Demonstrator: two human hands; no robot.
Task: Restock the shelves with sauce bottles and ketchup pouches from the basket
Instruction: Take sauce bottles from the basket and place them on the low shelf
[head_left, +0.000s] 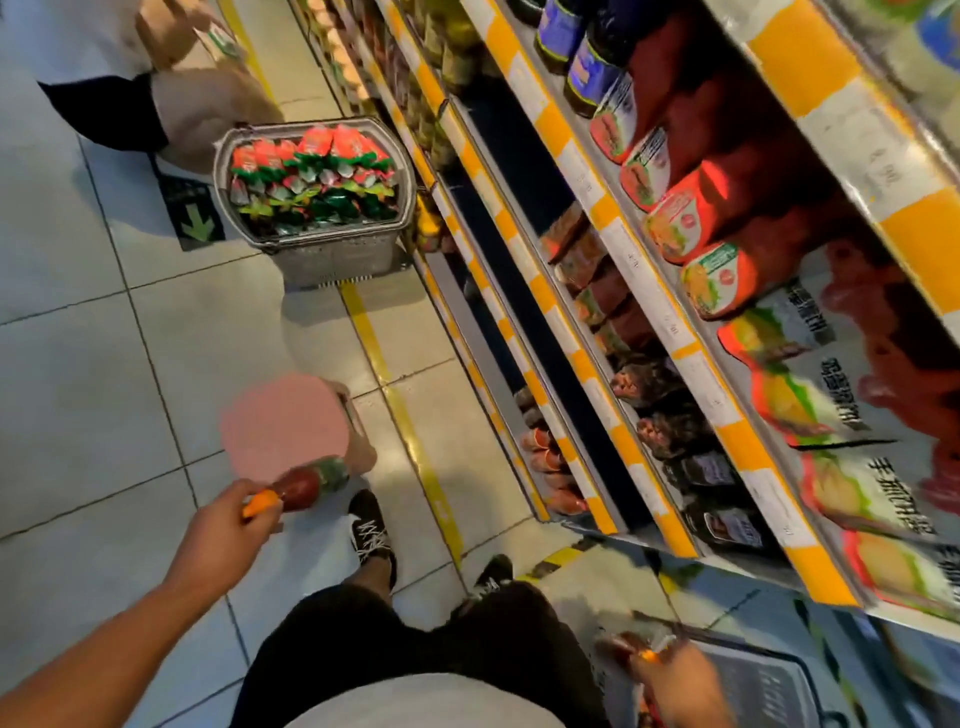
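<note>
My left hand (226, 525) grips a sauce bottle (306, 486) by its orange cap, its red body pointing away over the floor tiles. At the bottom right, my right hand (675, 675) is curled round a second dark red sauce bottle (626, 647), blurred, above a dark basket (753, 686). A grey basket (332, 260) piled with red and green ketchup pouches (311, 176) stands on the floor ahead, against the shelves. The shelf (691, 358) on the right holds red sauce bottles (680, 223) and large pouches (810, 395).
Lower shelves (582, 395) carry dark packets and jars. Another person (156, 104) crouches at the top left behind the grey basket. A pink blurred patch (283, 426) lies beside my left bottle. My shoes (371, 535) stand near the yellow floor line (410, 431).
</note>
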